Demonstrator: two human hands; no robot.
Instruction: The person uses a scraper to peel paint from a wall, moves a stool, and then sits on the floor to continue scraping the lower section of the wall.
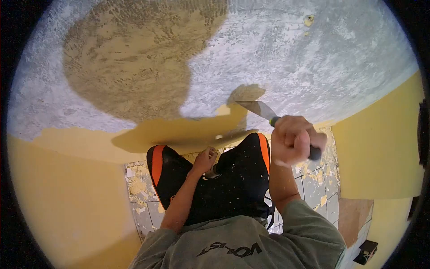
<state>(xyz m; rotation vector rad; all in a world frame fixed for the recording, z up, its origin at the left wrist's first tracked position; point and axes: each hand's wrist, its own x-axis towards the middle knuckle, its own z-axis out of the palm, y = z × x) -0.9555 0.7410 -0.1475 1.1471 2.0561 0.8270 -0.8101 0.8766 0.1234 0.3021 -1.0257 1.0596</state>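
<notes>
faced a wall (277, 58), mottled grey above a strip of yellow (89, 140), with a shadow (130, 62) across both. looked past black trousers (237, 184), orange-striped and speckled, to floor tiles (331, 210) littered with yellow scraps (323, 200). clenched the scraper (262, 109) by its handle (315, 154) in the right hand (293, 141), with its blade close to the wall's yellow edge; could not tell if touching. held the left hand (204, 160) low between the knees, with fingers (211, 153) curled; could not tell if grasping anything.

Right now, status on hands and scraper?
Right hand gripping scraper, near wall. Left hand between knees, grip unclear. Nothing visibly blocking scraper; paint flakes on floor.
</notes>
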